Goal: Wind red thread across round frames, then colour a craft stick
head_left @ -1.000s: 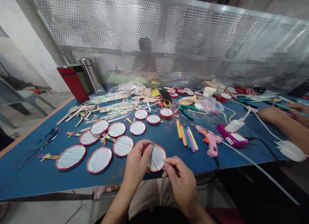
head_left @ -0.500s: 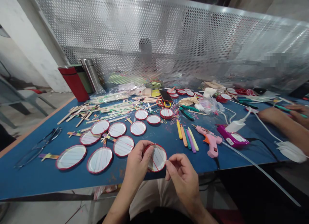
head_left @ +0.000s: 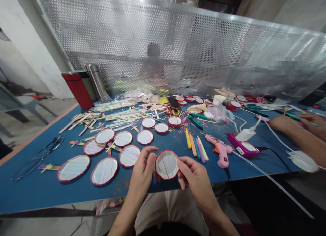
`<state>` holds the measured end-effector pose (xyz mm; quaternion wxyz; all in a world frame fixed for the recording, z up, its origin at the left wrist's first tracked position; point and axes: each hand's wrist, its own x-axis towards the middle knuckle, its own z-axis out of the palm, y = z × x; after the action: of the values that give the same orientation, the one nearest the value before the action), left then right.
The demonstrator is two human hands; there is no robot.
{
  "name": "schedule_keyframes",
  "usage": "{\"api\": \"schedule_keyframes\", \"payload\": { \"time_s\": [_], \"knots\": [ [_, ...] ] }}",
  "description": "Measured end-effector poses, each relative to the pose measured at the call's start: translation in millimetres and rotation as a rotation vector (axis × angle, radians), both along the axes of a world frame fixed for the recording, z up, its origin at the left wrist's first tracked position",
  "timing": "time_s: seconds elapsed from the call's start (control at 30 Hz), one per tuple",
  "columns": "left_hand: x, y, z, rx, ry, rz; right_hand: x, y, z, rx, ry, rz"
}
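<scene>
Perforated metal sheeting (head_left: 178,53) backs a blue table (head_left: 33,192). Near its front edge, the right hand (head_left: 195,175) pinches a red-rimmed disc (head_left: 171,164) by the side, perhaps keeping its face uncovered; the left hand (head_left: 143,168) curves beside the opposite rim, contact unclear. A pink glue gun (head_left: 223,151) lies rightward, seemingly for easy reach.

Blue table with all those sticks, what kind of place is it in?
Probably a craft workshop: a pink glue gun, wooden sticks and red-rimmed white discs are spread over the table.
</scene>
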<state>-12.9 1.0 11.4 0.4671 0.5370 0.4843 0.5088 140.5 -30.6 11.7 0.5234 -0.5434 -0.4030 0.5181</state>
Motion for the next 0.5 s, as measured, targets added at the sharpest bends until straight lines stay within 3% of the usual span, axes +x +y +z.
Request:
{"api": "schedule_keyframes", "payload": {
  "time_s": [0.1, 0.2, 0.5],
  "knots": [
    [3.1, -1.3, -0.7, -0.072, -0.116, -0.068, -0.1, 1.3, 1.1, -0.043, 0.130, -0.061],
    [4.6, -1.1, -2.1, -0.073, -0.113, -0.048, -0.4, 2.0, 2.5, -0.053, 0.172, -0.052],
    [6.2, -1.6, -6.7, -0.062, -0.053, 0.002, -1.5, -3.1, 1.9, -0.052, 0.077, 0.040]
  ]
}}
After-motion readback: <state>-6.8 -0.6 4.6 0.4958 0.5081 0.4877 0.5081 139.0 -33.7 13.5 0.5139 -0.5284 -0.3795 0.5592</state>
